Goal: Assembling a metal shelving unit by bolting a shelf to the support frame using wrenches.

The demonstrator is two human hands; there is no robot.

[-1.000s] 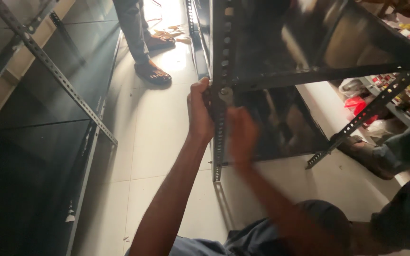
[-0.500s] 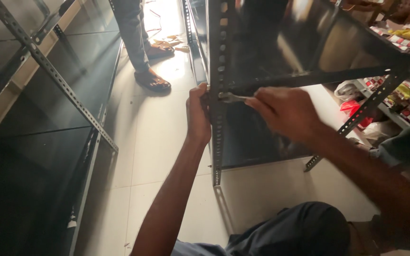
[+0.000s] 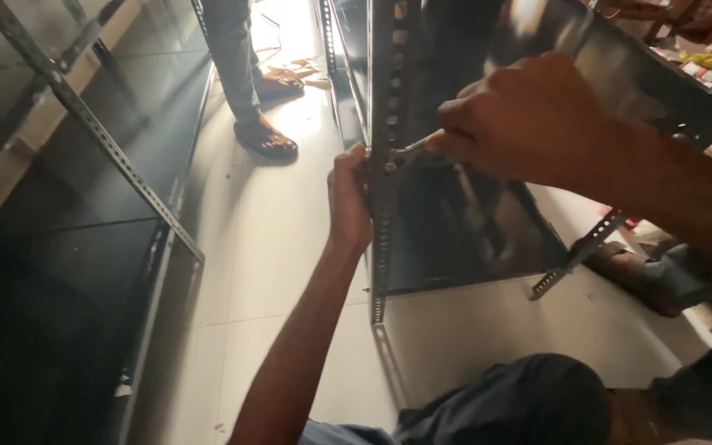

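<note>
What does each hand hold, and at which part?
The right hand holds a metal wrench by its handle end, its head at the slotted upright post. The left hand grips that post from its side.

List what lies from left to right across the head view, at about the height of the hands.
Slotted diagonal brace of the dark rack → another person's sandalled foot → left hand gripping the perforated upright post → metal wrench → right hand → coloured packets on a shelf.
</note>
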